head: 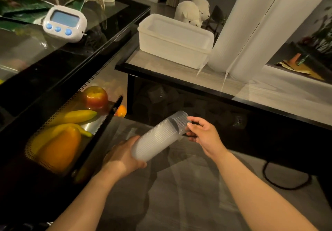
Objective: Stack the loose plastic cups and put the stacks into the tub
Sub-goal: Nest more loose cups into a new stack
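Nearest the camera, two bare forearms reach forward over a grey floor. The left hand curls its fingers round the lower, closed end of a stack of ribbed clear plastic cups, which lies tilted in the air, its open mouth pointing up and to the right. The right hand pinches the rim of the top cup at that open end between thumb and fingertips. To the left, a black perforated metal tray holds an orange bell pepper, bananas, a red apple and, at the tray's far corner, a small orange fruit. Beyond the hands stands a low glass-topped table; under its top, dim shapes of more loose cups show faintly in the dark. On the table sits the white plastic tub, open, well apart from the held stack. Two long white sleeves of cups lean beside the tub. Farther left, a white digital timer rests on a dark glass shelf, and two white plush animals sit behind the tub.
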Motion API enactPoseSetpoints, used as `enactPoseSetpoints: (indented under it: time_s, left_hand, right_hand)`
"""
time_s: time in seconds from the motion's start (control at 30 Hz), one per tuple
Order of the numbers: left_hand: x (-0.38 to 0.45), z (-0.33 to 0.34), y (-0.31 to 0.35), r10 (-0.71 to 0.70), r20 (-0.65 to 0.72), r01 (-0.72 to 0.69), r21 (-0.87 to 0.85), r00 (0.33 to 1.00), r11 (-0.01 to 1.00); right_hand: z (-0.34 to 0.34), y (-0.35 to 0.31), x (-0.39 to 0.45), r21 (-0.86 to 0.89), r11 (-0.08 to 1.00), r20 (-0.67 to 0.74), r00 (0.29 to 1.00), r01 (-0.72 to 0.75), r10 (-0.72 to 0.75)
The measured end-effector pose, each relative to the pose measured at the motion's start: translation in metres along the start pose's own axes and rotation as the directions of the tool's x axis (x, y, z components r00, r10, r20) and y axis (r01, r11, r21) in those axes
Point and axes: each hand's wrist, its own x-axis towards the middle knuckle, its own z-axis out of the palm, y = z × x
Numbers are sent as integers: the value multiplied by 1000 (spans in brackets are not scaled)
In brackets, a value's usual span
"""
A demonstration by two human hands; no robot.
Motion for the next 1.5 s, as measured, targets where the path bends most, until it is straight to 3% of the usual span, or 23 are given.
enactPoseSetpoints:
  time_s: [0.23,0.5,0.6,0.7,0.77,0.83,0.9,0.93,1.13,1.33,1.5]
  left_hand:
    - [5,-1,7,36,-4,-36,-13,999,999]
    - [10,13,20,45,2,-44,-162,999,986]
    - [10,16,22,59,-23,-62,-167,998,984]
    - [12,16,21,72,-11,-73,-156,997,985]
    - [13,13,19,66,-9,-67,-111,998,992]
    - [13,10,19,66,-23,-68,-64,998,996]
    - [15,7,20,67,-41,-70,-72,997,995]
    - [16,7,20,67,-52,-71,-84,996,994]
    - [16,13,22,28,-35,-31,-103,999,994]
    - [15,11,23,-12,-4,12,-81,1000,997]
    - [16,14,26,14,-8,-15,-101,1000,995]
  right_hand:
    - [6,0,-6,-243,961,12,991,131,-132]
    - [-2,14,-10,-536,820,102,980,201,-173]
    - [-9,20,7,-443,881,50,986,167,-162]
    - [-17,29,34,-392,919,-149,989,-42,-19]
    - [-21,34,54,-379,899,-277,954,-219,116]
    - [-20,32,71,-166,912,-334,892,-374,305]
    - [-18,27,84,77,882,-289,837,-464,465]
    - [-17,27,91,112,868,-264,827,-485,496]
    - [-12,37,110,101,898,-154,885,-429,440]
    - [-22,40,115,103,879,-177,861,-466,477]
    - [-36,35,102,246,887,-182,880,-390,438]
